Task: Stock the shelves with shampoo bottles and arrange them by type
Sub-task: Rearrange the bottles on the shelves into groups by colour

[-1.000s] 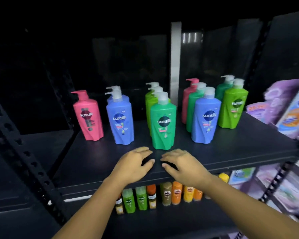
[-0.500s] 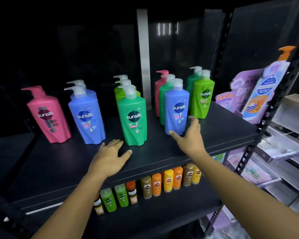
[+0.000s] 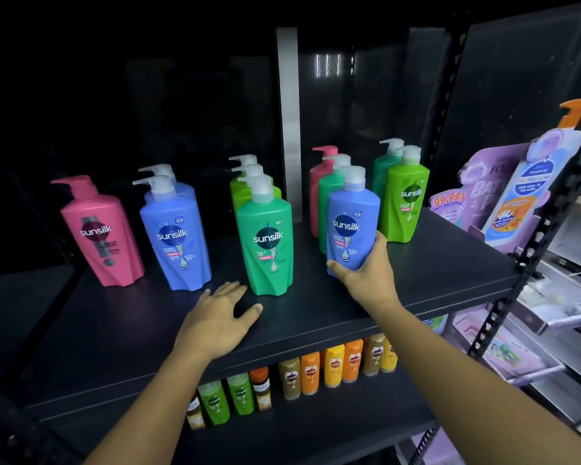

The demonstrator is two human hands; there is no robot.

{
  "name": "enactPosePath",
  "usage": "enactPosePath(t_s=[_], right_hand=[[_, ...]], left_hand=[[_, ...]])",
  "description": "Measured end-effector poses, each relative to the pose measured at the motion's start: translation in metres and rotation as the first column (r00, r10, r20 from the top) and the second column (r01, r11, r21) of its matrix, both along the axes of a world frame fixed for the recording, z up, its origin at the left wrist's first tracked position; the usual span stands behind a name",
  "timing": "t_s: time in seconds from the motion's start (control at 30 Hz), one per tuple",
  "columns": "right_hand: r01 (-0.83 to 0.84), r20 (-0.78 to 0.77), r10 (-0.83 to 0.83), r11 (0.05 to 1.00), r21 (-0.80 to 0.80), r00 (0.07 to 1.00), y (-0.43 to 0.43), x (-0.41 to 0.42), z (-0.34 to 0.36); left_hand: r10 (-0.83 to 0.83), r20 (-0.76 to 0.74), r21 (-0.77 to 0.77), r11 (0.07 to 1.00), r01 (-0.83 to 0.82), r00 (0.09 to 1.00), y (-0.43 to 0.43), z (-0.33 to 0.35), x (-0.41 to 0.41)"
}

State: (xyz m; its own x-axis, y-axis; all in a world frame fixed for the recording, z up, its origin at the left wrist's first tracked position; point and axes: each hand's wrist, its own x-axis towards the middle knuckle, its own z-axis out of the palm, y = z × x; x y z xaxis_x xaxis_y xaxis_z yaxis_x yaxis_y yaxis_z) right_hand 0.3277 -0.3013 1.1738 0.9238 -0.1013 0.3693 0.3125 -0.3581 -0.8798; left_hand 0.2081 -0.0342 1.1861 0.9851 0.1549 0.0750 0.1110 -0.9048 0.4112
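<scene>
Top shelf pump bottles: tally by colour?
Pink plastic pump bottles: 2
Blue plastic pump bottles: 3, one gripped by the right hand
Lime green plastic pump bottles: 3
Darker green plastic pump bottles: 3
Total: 11

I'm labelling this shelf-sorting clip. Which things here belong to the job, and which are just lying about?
In the job: the blue bottle that the right hand grips; the pink bottle, blue pair, green row; the left hand resting on the shelf.
Lying about: small bottles on the lower shelf; purple display cards at right.
</scene>
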Motion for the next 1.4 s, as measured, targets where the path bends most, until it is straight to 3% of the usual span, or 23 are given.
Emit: enactPosePath(t_s=[0.17,0.57,0.73,0.97,1.1,1.27,1.4], right_hand=[[-0.074,-0.065,0.076,0.997,0.027,0.995,-0.008,-0.011,0.008],[-0.247,-0.139,0.235,0.966,-0.079,0.962,0.003,-0.084,0.013],[-0.329,-0.164,0.311,0.939,-0.096,0.936,0.029,-0.100,0.012],[-0.475,-0.206,0.445,0.870,-0.131,0.872,0.083,-0.111,0.016],[-0.542,-0.214,0.509,0.829,-0.139,0.834,0.122,-0.110,0.020],[-0.596,-0.227,0.559,0.789,-0.151,0.797,0.172,-0.099,0.024],[-0.586,-0.227,0.547,0.793,-0.167,0.806,0.198,-0.085,0.021]], left_hand=[[0.003,-0.003,-0.003,1.000,-0.003,1.000,0.000,0.000,0.000],[0.004,0.018,-0.021,1.000,-0.004,1.000,0.003,-0.005,0.003],[-0.032,0.084,-0.104,0.994,0.040,0.996,0.009,-0.004,-0.002],[-0.124,-0.017,-0.007,0.992,0.124,0.992,0.069,-0.002,-0.046],[-0.031,-0.057,0.018,0.999,0.032,0.998,0.109,0.002,-0.069],[0.156,-0.029,-0.076,0.984,-0.158,0.987,0.132,0.001,-0.076],[0.213,-0.002,-0.087,0.973,-0.212,0.977,0.129,-0.002,-0.072]])
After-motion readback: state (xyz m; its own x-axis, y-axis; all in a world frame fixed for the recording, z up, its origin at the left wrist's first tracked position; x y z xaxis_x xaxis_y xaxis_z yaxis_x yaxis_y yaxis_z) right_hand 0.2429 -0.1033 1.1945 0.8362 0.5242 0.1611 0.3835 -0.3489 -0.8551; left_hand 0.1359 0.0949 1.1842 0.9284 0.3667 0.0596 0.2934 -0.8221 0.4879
